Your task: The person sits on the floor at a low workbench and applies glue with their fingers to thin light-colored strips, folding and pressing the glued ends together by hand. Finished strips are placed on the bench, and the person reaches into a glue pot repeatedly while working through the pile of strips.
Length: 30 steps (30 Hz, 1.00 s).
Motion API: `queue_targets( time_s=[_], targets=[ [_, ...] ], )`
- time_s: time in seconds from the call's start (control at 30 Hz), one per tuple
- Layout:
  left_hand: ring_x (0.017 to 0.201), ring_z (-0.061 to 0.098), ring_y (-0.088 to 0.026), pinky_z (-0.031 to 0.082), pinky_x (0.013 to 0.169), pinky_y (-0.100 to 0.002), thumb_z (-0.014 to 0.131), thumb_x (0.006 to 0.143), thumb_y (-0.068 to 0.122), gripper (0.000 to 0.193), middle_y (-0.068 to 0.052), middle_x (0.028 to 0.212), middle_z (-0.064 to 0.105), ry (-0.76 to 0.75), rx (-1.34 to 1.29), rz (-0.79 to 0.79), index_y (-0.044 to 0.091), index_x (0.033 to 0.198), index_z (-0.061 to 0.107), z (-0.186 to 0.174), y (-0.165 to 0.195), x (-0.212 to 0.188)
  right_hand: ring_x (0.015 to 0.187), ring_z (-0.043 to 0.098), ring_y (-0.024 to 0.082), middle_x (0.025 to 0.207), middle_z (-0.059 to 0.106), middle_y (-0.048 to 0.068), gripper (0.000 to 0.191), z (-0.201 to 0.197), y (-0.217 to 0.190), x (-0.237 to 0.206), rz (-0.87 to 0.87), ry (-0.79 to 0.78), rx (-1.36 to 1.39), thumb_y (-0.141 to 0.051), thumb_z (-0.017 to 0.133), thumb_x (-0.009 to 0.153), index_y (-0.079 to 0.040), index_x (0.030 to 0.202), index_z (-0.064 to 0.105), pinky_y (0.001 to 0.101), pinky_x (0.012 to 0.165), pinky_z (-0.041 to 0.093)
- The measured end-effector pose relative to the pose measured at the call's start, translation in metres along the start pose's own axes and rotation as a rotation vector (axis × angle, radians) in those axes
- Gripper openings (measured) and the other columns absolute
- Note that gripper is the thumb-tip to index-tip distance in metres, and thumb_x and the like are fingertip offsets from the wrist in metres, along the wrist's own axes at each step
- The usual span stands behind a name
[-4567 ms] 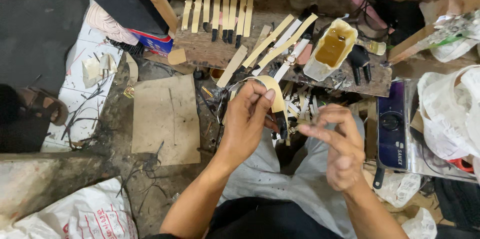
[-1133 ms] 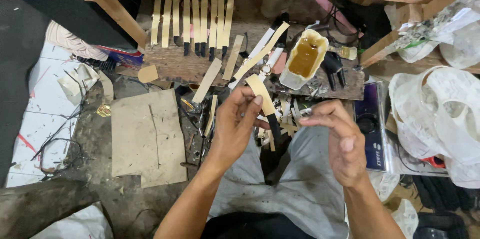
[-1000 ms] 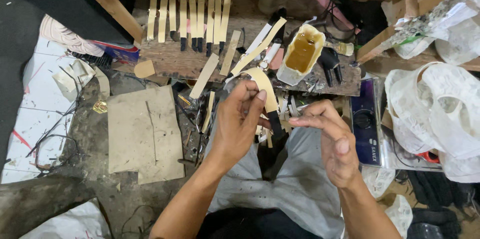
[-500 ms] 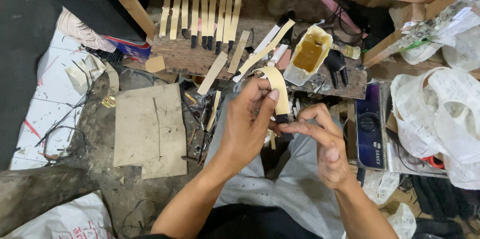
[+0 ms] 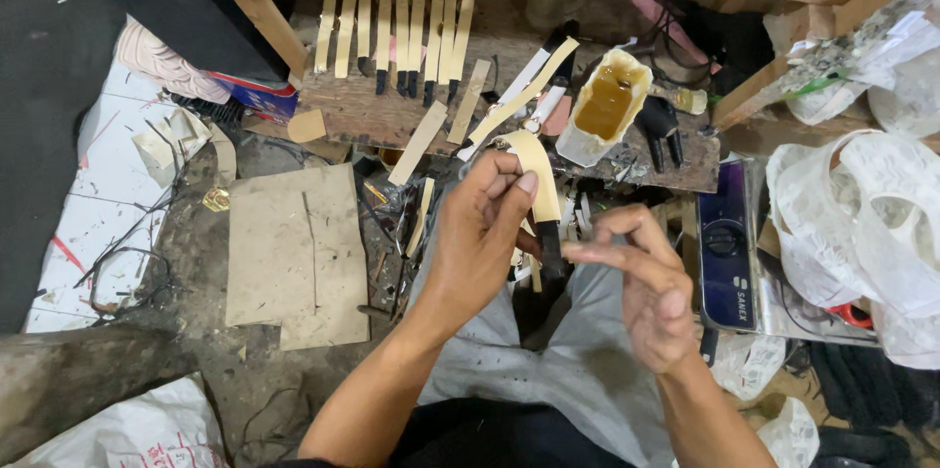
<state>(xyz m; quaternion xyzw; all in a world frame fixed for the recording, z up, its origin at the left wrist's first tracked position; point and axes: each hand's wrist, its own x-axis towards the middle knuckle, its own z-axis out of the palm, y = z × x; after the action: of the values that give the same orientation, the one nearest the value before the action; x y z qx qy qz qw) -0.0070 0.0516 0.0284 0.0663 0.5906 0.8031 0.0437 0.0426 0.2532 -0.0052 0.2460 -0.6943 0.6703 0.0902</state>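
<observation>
My left hand (image 5: 482,233) grips a curved tan strip (image 5: 534,174) with a black end, held upright over my lap. My right hand (image 5: 641,282) hovers just to its right, fingers loosely spread, index and thumb near the strip's black lower part (image 5: 550,248); it holds nothing. Beyond my hands a dark wooden board (image 5: 362,111) carries a row of several tan strips with black tips (image 5: 397,23). A cut white container of amber glue (image 5: 605,106) stands on the board's right side.
A flat cardboard sheet (image 5: 294,253) lies on the dirty floor at left. Loose tan strips (image 5: 421,140) and scraps lie around the board. White plastic bags (image 5: 862,233) and a purple box (image 5: 729,253) crowd the right. A wooden bench leg (image 5: 255,3) slants at upper left.
My right hand has come off the strip's black end and opened slightly to the right. My left hand still holds the strip, now a little lower.
</observation>
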Motion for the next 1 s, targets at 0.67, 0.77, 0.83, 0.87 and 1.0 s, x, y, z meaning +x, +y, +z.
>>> queue_targets(
  time_s=[0.67, 0.77, 0.83, 0.87, 1.0],
  targets=[
    [0.091, 0.070, -0.031, 0.056, 0.075, -0.042, 0.068, 0.092, 0.006, 0.017, -0.015, 0.098, 0.070, -0.079, 0.612, 0.345, -0.002, 0.107, 0.067, -0.007, -0.098, -0.041, 0.091, 0.066, 0.018, 0.120, 0.060, 0.020, 0.093, -0.010, -0.019, 0.041, 0.376, -0.159, 0.173, 0.006, 0.062, 0.092, -0.014, 0.168, 0.014, 0.0328, 0.080, 0.057],
    [0.076, 0.069, -0.021, 0.053, 0.058, -0.032, 0.058, 0.099, 0.030, 0.036, -0.013, 0.085, 0.073, -0.231, -0.235, -0.262, -0.004, 0.101, 0.070, -0.031, -0.105, -0.031, 0.094, 0.065, 0.018, 0.124, 0.059, 0.017, 0.087, -0.026, -0.030, 0.041, 0.426, -0.353, 0.150, 0.004, 0.061, 0.092, -0.014, 0.165, 0.017, 0.0343, 0.082, 0.056],
    [0.066, 0.067, -0.017, 0.051, 0.050, -0.027, 0.052, 0.104, 0.045, 0.053, -0.011, 0.080, 0.072, -0.389, -0.580, -0.537, -0.005, 0.100, 0.072, -0.051, -0.103, -0.028, 0.098, 0.063, 0.018, 0.126, 0.059, 0.013, 0.083, -0.037, -0.038, 0.044, 0.520, -0.432, -0.033, 0.003, 0.060, 0.091, -0.015, 0.163, 0.022, 0.0353, 0.086, 0.054],
    [0.062, 0.066, -0.016, 0.050, 0.049, -0.026, 0.051, 0.107, 0.048, 0.057, -0.010, 0.079, 0.071, -0.477, -0.547, -0.578, -0.005, 0.100, 0.072, -0.058, -0.100, -0.033, 0.095, 0.064, 0.017, 0.126, 0.060, 0.011, 0.083, -0.041, -0.039, 0.047, 0.509, -0.430, -0.140, 0.002, 0.060, 0.090, -0.017, 0.162, 0.023, 0.0347, 0.086, 0.054],
    [0.066, 0.062, -0.015, 0.050, 0.059, -0.028, 0.063, 0.107, 0.035, 0.043, -0.011, 0.086, 0.068, -0.693, -0.310, -0.496, -0.007, 0.111, 0.070, -0.064, -0.090, -0.049, 0.090, 0.062, 0.019, 0.126, 0.057, 0.006, 0.083, -0.049, -0.040, 0.054, 0.519, -0.489, -0.394, -0.002, 0.059, 0.089, -0.022, 0.163, 0.027, 0.0345, 0.086, 0.053]
  ],
)
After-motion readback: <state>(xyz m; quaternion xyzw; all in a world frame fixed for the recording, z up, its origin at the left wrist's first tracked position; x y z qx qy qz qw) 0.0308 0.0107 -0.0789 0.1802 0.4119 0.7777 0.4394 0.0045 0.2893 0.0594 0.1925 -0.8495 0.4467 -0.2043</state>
